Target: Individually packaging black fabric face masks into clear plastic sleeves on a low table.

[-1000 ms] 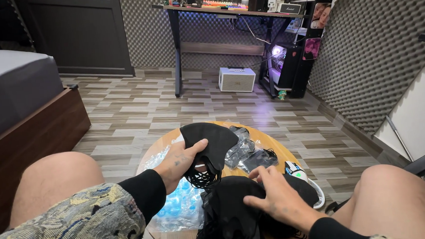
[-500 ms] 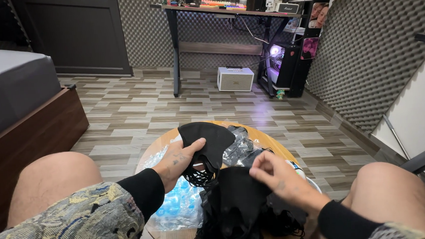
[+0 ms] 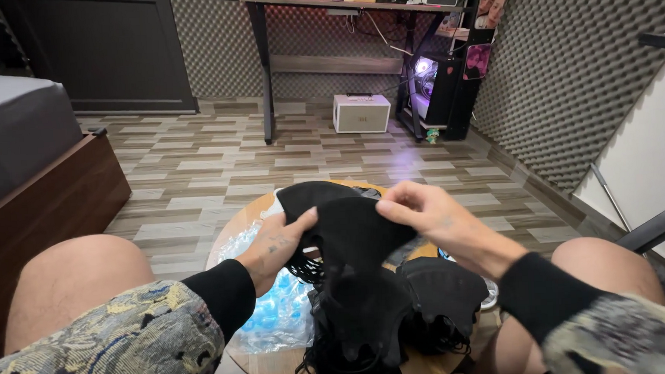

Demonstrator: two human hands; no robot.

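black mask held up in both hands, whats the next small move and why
Probably pull the black mask clear of the pile and away from the table. Both the left hand and right hand pinch it, but its lower part hangs into the pile.

left hand point(image 3: 275, 245) pinching, right hand point(image 3: 431, 216) pinching

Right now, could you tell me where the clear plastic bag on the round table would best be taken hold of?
Probably at the clear plastic bag's crumpled near-left edge, coming from the left. That part lies bare on the round wooden table, while its right side sits under the black fabric pieces and the left hand. A pinch grip on a raised fold suits it.
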